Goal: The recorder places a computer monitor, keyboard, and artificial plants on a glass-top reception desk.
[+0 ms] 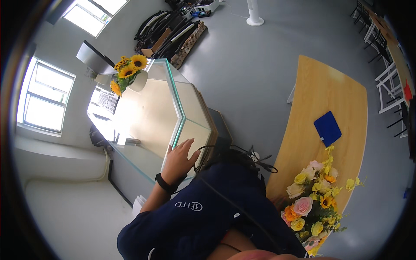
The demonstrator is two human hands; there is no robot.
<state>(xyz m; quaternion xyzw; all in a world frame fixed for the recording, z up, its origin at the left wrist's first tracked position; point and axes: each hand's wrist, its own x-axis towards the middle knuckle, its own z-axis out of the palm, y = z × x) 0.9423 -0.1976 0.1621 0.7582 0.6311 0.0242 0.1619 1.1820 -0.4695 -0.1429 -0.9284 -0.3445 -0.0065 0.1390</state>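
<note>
My left hand (pixel 180 161) is stretched out over the near glass edge of a display counter (pixel 184 104), fingers apart and holding nothing. Whether the fingertips touch the glass, I cannot tell. A black band (pixel 164 183) circles that wrist, below a dark blue sleeve. Right of the hand, black cords (pixel 264 164) loop out of a dark bundle in front of my body. My right hand does not show; the dark blue clothing hides that side.
Sunflowers in a white vase (pixel 138 81) stand on the counter near a keyboard (pixel 108 101) and a monitor (pixel 95 57). To the right, a wooden table (pixel 327 86) bears a blue folder-like item (pixel 328 128) and a flower arrangement (pixel 310 203). Black tubing (pixel 158 32) lies beyond the counter.
</note>
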